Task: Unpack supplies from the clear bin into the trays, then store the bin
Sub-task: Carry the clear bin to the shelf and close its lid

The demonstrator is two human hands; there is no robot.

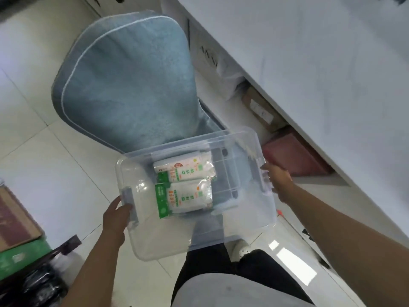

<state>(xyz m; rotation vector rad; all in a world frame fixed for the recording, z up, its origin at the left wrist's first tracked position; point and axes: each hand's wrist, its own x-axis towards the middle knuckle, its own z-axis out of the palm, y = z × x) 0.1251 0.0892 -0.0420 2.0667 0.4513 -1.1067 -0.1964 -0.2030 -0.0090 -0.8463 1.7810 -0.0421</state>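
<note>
I hold a clear plastic bin [155,235] in the air above the floor, in front of my legs. My left hand [116,217] grips its left end at a grey latch handle. Over on the right end, my right hand [277,179] grips the other grey handle. Inside the bin lie two white packets with green print, one [184,170] farther from me and one [184,199] nearer. No trays are in view.
A blue cushioned chair [128,80] stands just beyond the bin. A white desk [321,63] runs along the right, with a brown box [259,108] and a red box [294,155] beneath it. Cardboard and green boxes [15,235] and a black bag [37,286] sit at lower left.
</note>
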